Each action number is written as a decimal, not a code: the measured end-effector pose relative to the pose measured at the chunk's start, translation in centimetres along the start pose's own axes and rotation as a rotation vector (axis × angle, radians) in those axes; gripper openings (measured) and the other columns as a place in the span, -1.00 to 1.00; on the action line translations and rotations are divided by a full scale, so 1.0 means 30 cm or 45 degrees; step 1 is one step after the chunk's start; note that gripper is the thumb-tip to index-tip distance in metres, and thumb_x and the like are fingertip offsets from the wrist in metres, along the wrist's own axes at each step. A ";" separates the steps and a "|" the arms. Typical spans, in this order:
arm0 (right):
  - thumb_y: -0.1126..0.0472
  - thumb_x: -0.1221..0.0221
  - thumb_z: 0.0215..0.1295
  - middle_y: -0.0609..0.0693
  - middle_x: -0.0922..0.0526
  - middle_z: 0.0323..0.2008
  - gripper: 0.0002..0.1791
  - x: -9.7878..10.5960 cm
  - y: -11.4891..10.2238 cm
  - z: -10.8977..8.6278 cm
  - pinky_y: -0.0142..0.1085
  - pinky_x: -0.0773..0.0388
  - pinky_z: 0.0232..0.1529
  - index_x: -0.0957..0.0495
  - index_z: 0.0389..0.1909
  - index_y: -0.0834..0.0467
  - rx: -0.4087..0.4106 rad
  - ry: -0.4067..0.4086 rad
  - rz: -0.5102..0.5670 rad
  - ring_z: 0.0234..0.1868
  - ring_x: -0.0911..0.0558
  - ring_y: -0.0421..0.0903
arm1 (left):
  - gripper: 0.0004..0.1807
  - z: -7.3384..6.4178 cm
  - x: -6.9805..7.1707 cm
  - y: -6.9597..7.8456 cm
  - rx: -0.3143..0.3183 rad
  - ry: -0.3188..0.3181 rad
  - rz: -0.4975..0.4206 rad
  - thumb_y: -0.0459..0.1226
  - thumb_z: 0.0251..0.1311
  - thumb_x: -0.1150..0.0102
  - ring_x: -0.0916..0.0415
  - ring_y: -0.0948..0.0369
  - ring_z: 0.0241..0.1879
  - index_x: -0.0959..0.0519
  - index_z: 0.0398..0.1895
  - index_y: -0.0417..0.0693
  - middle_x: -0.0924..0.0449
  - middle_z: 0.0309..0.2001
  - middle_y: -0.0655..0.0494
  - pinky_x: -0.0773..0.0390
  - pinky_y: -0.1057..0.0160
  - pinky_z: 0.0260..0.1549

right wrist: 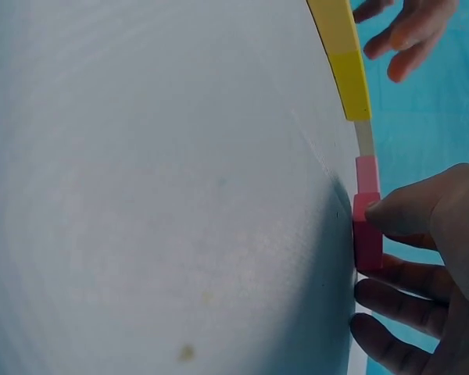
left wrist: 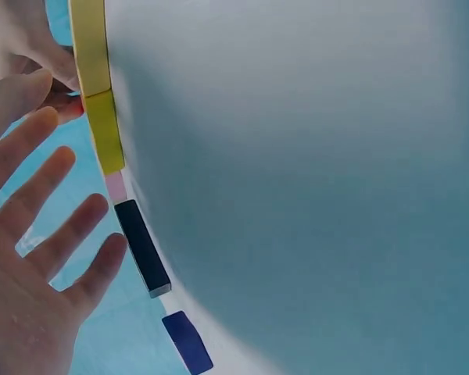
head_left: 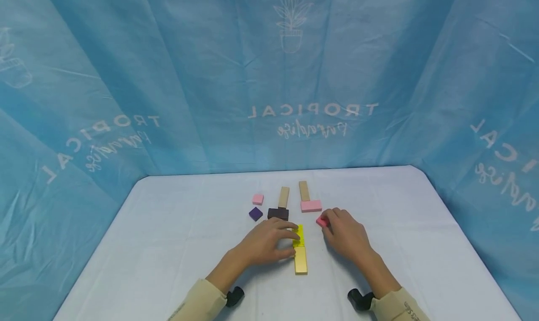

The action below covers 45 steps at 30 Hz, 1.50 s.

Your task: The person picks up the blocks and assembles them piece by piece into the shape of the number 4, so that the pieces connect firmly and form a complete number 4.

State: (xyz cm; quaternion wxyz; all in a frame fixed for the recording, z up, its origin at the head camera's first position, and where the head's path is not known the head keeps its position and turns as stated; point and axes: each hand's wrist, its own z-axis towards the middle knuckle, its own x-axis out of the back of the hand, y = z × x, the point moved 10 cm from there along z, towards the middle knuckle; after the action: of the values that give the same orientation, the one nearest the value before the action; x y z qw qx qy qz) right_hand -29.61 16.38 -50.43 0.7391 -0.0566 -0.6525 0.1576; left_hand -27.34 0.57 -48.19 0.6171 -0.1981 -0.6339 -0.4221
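My right hand (head_left: 346, 232) holds a dark pink block (right wrist: 367, 233) between thumb and fingers, down at the white tabletop. In the right wrist view the thumb lies on one side of the block and fingertips on the other. Fingers spread and holding nothing, my left hand (head_left: 264, 240) hovers beside a bright yellow block (head_left: 300, 236). A pale yellow block (head_left: 301, 261) lies end to end with that one, nearer to me. Just beyond the left fingers is a black block (head_left: 278, 213). Beyond the right hand lies a light pink block (head_left: 311, 206).
Two beige blocks, the left one (head_left: 284, 197) and the right one (head_left: 304, 190), lie farther back. A small pink block (head_left: 258, 199) and a dark purple block (head_left: 255, 213) are on the left. A blue curtain (head_left: 236, 87) hangs behind the white table (head_left: 189, 227).
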 end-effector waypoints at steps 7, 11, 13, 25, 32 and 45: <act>0.05 -0.35 0.11 -0.08 -0.54 -0.27 -0.64 -0.004 -0.001 -0.004 -0.18 -0.60 -0.26 -0.55 -0.08 0.03 -0.007 0.000 0.009 -0.23 -0.49 -0.10 | -0.58 -0.029 -0.042 -0.005 0.049 -0.072 0.035 0.16 0.14 -0.21 -0.31 0.20 0.24 -0.62 0.06 0.34 -0.43 0.23 0.28 -0.37 0.04 0.16; 0.05 -0.35 0.12 -0.07 -0.55 -0.26 -0.65 -0.003 -0.001 -0.001 -0.17 -0.60 -0.24 -0.55 -0.08 0.03 0.000 0.017 0.015 -0.22 -0.48 -0.10 | -0.57 -0.032 -0.050 -0.003 0.044 -0.080 0.075 0.16 0.15 -0.19 -0.31 0.19 0.24 -0.60 0.08 0.37 -0.42 0.24 0.29 -0.38 0.03 0.14; 0.05 -0.35 0.12 -0.07 -0.55 -0.26 -0.65 -0.001 -0.001 0.001 -0.17 -0.60 -0.24 -0.56 -0.08 0.03 0.004 0.024 0.016 -0.23 -0.48 -0.10 | -0.57 -0.032 -0.052 0.000 0.039 -0.088 0.092 0.17 0.16 -0.18 -0.31 0.20 0.24 -0.60 0.09 0.38 -0.42 0.25 0.29 -0.39 0.04 0.14; 0.06 -0.36 0.11 -0.07 -0.54 -0.28 -0.64 0.004 -0.007 0.002 -0.18 -0.59 -0.26 -0.55 -0.08 0.05 0.005 0.019 0.020 -0.24 -0.47 -0.09 | -0.53 -0.020 -0.051 0.004 0.046 -0.075 0.083 0.26 0.11 -0.16 -0.38 0.22 0.19 -0.64 0.03 0.35 -0.44 0.22 0.28 -0.43 0.09 0.10; 0.06 -0.34 0.12 -0.07 -0.53 -0.28 -0.65 -0.005 -0.003 0.003 -0.16 -0.59 -0.25 -0.55 -0.08 0.04 -0.007 0.002 0.016 -0.23 -0.47 -0.08 | -0.59 -0.008 -0.055 0.011 0.054 -0.040 0.112 0.19 0.11 -0.23 -0.46 0.23 0.11 -0.68 -0.02 0.32 -0.49 0.18 0.28 -0.48 0.14 0.04; 0.05 -0.34 0.12 -0.08 -0.54 -0.27 -0.64 -0.013 0.003 0.006 -0.16 -0.60 -0.26 -0.54 -0.07 0.04 -0.011 -0.007 0.018 -0.22 -0.46 -0.08 | -0.59 -0.007 -0.052 0.016 0.061 -0.043 0.151 0.19 0.12 -0.22 -0.49 0.23 0.08 -0.68 -0.03 0.31 -0.51 0.15 0.27 -0.50 0.16 0.00</act>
State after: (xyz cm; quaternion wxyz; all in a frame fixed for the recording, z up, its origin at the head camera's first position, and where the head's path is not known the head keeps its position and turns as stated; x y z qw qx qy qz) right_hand -29.84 16.33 -50.79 0.7359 -0.0641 -0.6547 0.1602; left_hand -26.58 1.10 -49.55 0.6348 -0.2276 -0.6412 -0.3662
